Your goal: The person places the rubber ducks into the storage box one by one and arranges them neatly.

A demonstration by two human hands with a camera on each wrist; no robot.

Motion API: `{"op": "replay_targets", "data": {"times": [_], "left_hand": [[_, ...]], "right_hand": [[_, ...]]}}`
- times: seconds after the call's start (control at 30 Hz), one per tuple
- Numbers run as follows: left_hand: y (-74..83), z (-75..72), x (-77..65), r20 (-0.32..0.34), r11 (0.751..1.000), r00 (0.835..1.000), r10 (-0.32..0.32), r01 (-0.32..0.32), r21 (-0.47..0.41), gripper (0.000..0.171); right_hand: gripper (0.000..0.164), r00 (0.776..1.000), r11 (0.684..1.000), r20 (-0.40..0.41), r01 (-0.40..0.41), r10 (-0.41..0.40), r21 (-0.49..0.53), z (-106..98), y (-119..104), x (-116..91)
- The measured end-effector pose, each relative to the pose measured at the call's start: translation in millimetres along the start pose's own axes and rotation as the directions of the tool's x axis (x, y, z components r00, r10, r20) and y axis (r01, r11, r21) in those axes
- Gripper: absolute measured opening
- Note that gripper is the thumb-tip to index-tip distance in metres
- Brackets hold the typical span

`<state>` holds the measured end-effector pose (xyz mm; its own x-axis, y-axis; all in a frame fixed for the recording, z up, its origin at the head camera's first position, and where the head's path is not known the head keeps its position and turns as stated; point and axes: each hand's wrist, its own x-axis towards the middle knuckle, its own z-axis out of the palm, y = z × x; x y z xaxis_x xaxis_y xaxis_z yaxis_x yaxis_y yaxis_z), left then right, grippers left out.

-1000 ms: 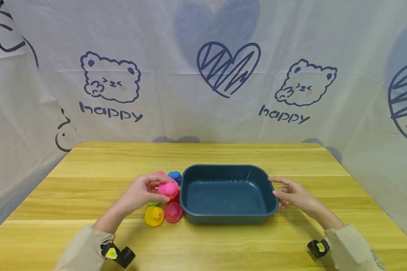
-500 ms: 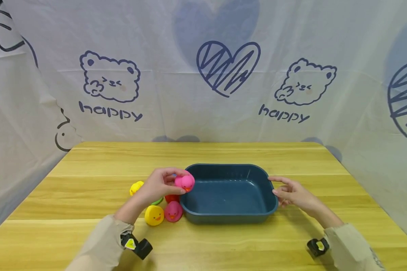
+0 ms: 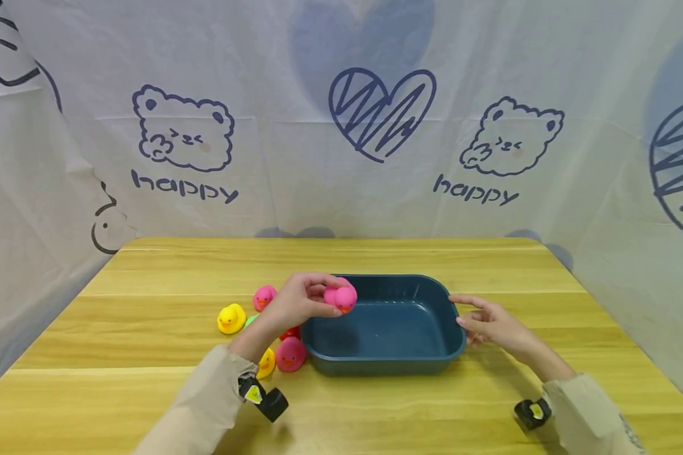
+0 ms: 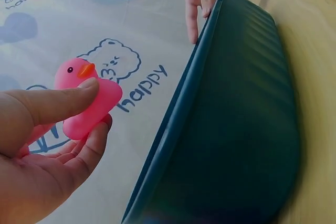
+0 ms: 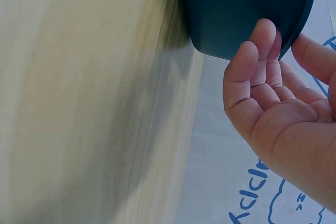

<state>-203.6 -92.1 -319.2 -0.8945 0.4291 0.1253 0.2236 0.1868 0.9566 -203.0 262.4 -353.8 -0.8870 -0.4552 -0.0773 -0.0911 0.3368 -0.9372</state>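
My left hand [image 3: 304, 297] pinches a pink rubber duck [image 3: 344, 299] between thumb and fingers, above the left end of a dark teal basin [image 3: 384, 366]. In the left wrist view the duck [image 4: 92, 103] is clear of the basin rim [image 4: 178, 111], its orange beak showing. My right hand [image 3: 492, 325] touches the basin's right end, fingertips at the rim and outer wall, as the right wrist view shows at the wall [image 5: 231, 19]. No duck is visible inside the basin.
Left of the basin lie more rubber ducks: a pink one [image 3: 264, 297], a yellow one [image 3: 231, 318], a magenta one [image 3: 290, 355], another yellow one [image 3: 266, 363], and partly hidden green [image 3: 252, 320] and red [image 3: 290, 333] ones. A printed curtain [image 3: 296, 189] hangs behind the wooden table [image 3: 375, 417].
The left hand has carried the pink duck rightward from the group, over the basin's left rim. It now covers the blue duck seen earlier. My right hand has stayed at the basin.
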Motion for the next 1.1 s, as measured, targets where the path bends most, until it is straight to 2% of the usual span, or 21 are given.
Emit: {"op": "replay_targets", "data": {"times": [0.27,0.47,0.8,1.1], "left_hand": [[8.8,14.6,13.0,0.009,1.0,1.0,-0.003,0.003,-0.005,0.038],[13.9,27.9,24.5,0.029,0.999,1.0,0.011,-0.009,-0.049,0.039],[17.0,50.4,48.8,0.02,0.986,0.999,-0.026,0.029,-0.162,0.039],[17.8,69.0,67.6,0.002,0.987,0.997,-0.071,0.07,-0.143,0.037]], "right_hand": [[0.054,1.0,1.0,0.001,0.004,-0.004,0.002,-0.6,0.1,-1.1],[0.055,1.0,1.0,0.0,0.006,-0.006,-0.001,-1.2,1.3,-1.8],[0.055,1.0,1.0,-0.008,-0.005,0.005,0.003,-0.7,2.5,-1.2],[0.055,1.0,1.0,-0.004,-0.01,0.01,0.006,1.2,-0.7,0.0]]}}
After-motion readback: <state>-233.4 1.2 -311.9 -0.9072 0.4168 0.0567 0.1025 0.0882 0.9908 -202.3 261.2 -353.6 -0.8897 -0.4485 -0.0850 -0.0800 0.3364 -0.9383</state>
